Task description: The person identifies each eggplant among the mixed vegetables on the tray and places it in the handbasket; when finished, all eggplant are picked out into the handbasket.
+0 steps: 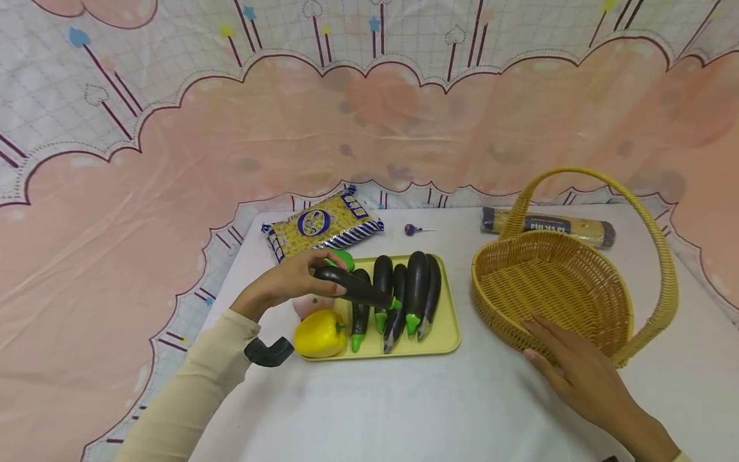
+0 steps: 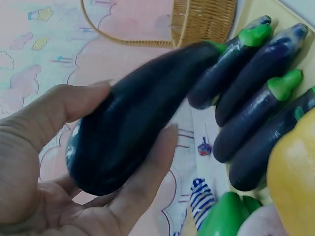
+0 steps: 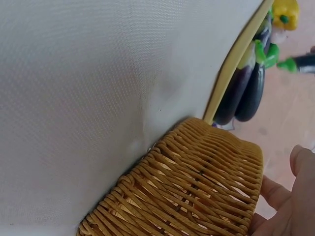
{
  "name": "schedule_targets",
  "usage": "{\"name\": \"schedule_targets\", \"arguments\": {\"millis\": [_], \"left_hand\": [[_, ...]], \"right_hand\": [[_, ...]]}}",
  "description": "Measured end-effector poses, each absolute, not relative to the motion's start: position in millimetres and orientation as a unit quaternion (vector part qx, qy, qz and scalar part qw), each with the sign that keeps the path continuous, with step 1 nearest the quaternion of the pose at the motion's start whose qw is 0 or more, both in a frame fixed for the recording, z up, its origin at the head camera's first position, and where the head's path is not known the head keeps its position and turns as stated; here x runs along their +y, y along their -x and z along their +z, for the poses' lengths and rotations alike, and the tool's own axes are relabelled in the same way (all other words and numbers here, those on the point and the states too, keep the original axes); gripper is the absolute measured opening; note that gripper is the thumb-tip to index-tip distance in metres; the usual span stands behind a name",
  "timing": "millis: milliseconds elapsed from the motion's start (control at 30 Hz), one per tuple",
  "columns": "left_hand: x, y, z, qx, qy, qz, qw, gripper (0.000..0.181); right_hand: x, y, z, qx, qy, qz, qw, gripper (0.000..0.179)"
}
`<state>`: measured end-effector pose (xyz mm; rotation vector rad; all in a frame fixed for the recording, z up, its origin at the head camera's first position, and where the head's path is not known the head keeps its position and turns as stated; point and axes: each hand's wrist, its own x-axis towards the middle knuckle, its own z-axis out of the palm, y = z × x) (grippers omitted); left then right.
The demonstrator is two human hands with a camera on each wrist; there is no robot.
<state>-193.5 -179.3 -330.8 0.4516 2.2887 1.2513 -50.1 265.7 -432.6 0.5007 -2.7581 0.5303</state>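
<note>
Closest to me, the right hand [image 1: 583, 369] reaches over the near rim of a wicker basket [image 1: 508, 314], its fingers extended and the thumb standing apart from them, so I read it as loose and grasping nothing. From the right wrist I see the fingers pass behind the woven wall; whether they press on it, I cannot tell. Across from it, a cream sleeve [image 1: 202, 378] leads to the left hand [image 1: 300, 276], which grips a dark eggplant [image 1: 355, 287] by its thick end, thumb on one side and fingers on the other. I have that eggplant raised over a yellow tray [image 1: 447, 333], its green stem end [image 3: 287, 65] pointing toward the basket side.

On the tray, a yellow bell pepper [image 1: 320, 333] sits at the near left corner, with five more eggplants [image 1: 417, 289] side by side to its right. Beyond the pepper I get a pale pink round item [image 1: 312, 305], partly hidden, then a green pepper [image 1: 342, 259] behind the left hand.

Farther along the white-covered bench [image 1: 369, 404] lie a yellow packet [image 1: 323, 221] with striped ends, a wrapped lollipop [image 1: 411, 229] and, behind the basket, a long packet [image 1: 548, 226]. A peach-and-white patterned cloth [image 1: 277, 135] fills my background.
</note>
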Motion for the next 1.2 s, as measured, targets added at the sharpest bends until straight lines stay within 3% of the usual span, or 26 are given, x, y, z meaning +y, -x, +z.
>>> {"name": "schedule_targets", "arguments": {"millis": [467, 700, 833, 1033, 1200], "left_hand": [[-131, 212, -326, 0.851, -0.202, 0.452, 0.177, 0.033], [-96, 228, -319, 0.823, -0.274, 0.456, 0.197, 0.034], [-79, 236, -316, 0.825, -0.31, 0.423, 0.211, 0.047], [-58, 241, -316, 0.847, -0.326, 0.351, 0.232, 0.064], [-37, 246, -317, 0.857, -0.334, 0.301, 0.252, 0.064]], "right_hand": [[265, 50, -433, -0.957, -0.17, 0.184, 0.144, 0.054], [265, 50, -432, -0.959, -0.166, 0.183, 0.136, 0.053], [266, 50, -433, -0.96, -0.165, 0.184, 0.133, 0.053], [266, 49, -434, -0.956, -0.173, 0.193, 0.138, 0.052], [267, 50, -434, -0.95, -0.182, 0.201, 0.153, 0.051]]}}
